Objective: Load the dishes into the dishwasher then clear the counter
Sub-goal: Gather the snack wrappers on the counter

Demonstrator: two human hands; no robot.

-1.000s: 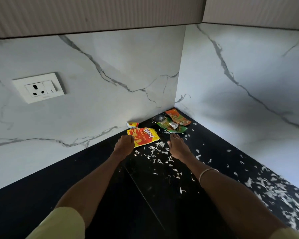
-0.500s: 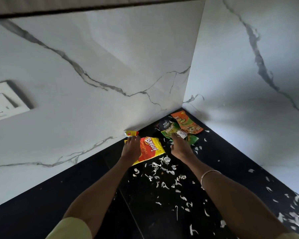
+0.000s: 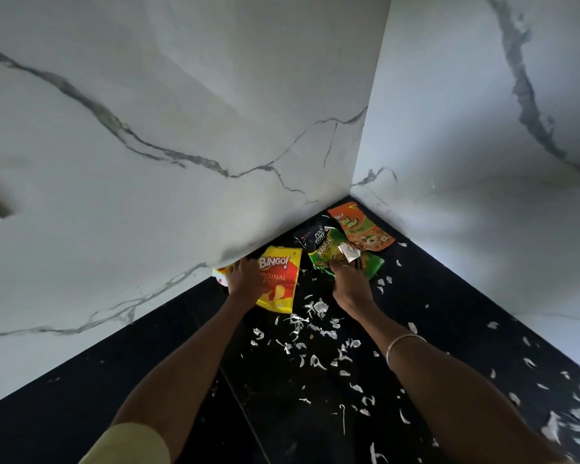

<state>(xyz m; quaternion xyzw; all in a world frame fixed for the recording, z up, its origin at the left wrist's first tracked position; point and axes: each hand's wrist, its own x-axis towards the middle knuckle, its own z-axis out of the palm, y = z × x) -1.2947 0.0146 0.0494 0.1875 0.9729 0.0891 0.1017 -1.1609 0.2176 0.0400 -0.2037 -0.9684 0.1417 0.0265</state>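
- Reaching into the counter corner with both hands; compared with half a second back, the hands sit further onto the wrappers and the view has closed in on the corner.
- Left hand [image 3: 246,279] lies on the yellow Bingo wrapper [image 3: 280,283], fingers bent over its left part against the wall; it appears to grip it, where earlier it only touched the near edge.
- Right hand [image 3: 349,281] has its fingers curled on the green wrapper [image 3: 329,251], pinching its near edge.
- Judgement: dish loading is not in view; this is the counter-clearing step, wrappers being gathered for disposal.
- Count, wrappers: four whole ones — yellow at 9 o'clock of the pile, green in the middle, a dark wrapper [image 3: 310,234] at 12, an orange wrapper [image 3: 360,226] at 1 o'clock, deepest in the corner.
- Small torn bits: one silver scrap [image 3: 349,252] on the green wrapper; one yellow-red piece [image 3: 221,272] at 9 o'clock of the left hand.
- White shreds [image 3: 315,333]: too many to count, strewn on the black counter [image 3: 148,380] from 6 to 4 o'clock of the hands.
- One bangle [image 3: 403,343] on the right wrist.
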